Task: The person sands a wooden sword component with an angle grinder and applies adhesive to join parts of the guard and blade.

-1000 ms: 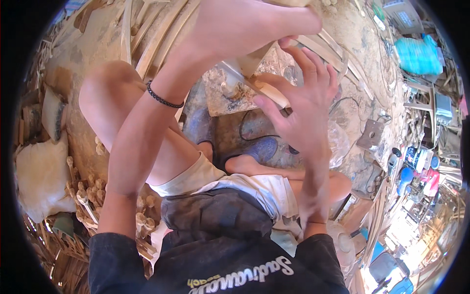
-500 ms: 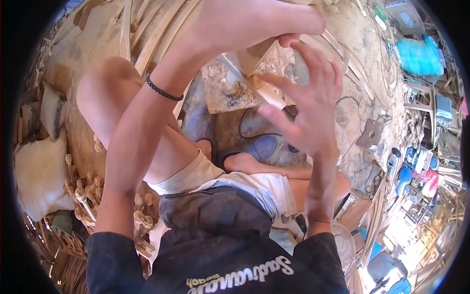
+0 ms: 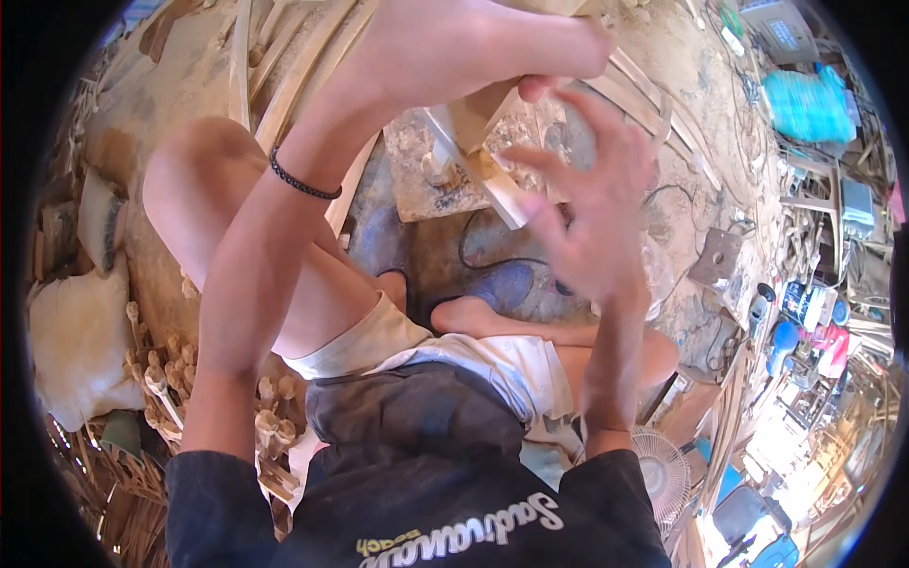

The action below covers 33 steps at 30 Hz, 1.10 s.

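Observation:
My left hand [image 3: 483,47] reaches across the top of the view, its fingers closed around a pale wooden piece [image 3: 471,125]. Below the palm the wood is broad, and a narrow, squared end [image 3: 507,199] slants down toward me. Part of the piece is hidden behind the hand. Just right of that narrow end is my right hand [image 3: 601,204], slightly smeared by motion. Its thumb and fingers are spread and curved around open space close to the wood. Whether a fingertip touches the wood, I cannot tell.
A dusty, worn board [image 3: 421,189] lies on the floor under my hands. Long wooden strips [image 3: 303,80] stretch away at the far left. Several turned wooden pieces [image 3: 166,369] stand beside my left thigh. A fan [image 3: 658,473] is at the lower right, and a dark cable [image 3: 466,248] curls near my feet.
Both hands and the wooden piece have shifted slightly left. The narrow end now points more steeply toward me, and my right hand has moved a little, its fingers still apart.

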### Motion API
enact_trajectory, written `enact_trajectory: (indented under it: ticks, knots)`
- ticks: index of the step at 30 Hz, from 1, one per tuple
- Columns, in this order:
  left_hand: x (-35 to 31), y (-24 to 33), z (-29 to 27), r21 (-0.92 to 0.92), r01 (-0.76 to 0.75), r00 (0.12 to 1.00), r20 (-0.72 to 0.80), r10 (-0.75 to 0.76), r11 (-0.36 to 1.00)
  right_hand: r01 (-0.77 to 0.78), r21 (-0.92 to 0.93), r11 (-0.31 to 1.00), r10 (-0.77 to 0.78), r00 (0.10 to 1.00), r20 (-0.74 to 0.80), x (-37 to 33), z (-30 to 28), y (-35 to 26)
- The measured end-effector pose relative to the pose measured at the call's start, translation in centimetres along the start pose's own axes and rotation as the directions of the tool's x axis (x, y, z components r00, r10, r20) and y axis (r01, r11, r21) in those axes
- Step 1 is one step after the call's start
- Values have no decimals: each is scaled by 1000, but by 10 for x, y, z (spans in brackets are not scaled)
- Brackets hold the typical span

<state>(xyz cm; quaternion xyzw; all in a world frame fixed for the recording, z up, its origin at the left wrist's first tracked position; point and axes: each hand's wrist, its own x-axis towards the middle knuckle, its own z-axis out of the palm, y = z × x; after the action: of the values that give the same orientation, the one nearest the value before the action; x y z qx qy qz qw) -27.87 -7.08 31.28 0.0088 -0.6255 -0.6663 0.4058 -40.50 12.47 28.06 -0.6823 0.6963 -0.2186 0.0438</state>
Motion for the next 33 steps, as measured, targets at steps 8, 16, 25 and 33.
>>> enact_trajectory:
  ticks: [8, 16, 25, 33]
  knots:
    - [-4, 4, -2, 42, -11, 1000, 7, 11, 999, -427, 71, 901, 422, 829, -368, -26, 46, 72]
    - [-4, 9, -9, 118, 37, 987, 152, -55, 992, -549, 349, 759, 492, 836, 243, -60, 189, 111]
    - [4, -4, 2, 109, -94, 994, 64, 88, 990, -364, 633, 684, 434, 900, 48, -63, 109, 39]
    - [-4, 8, -10, 11, 207, 960, 190, -206, 978, 79, -78, 994, -71, 992, 107, -26, 20, 19]
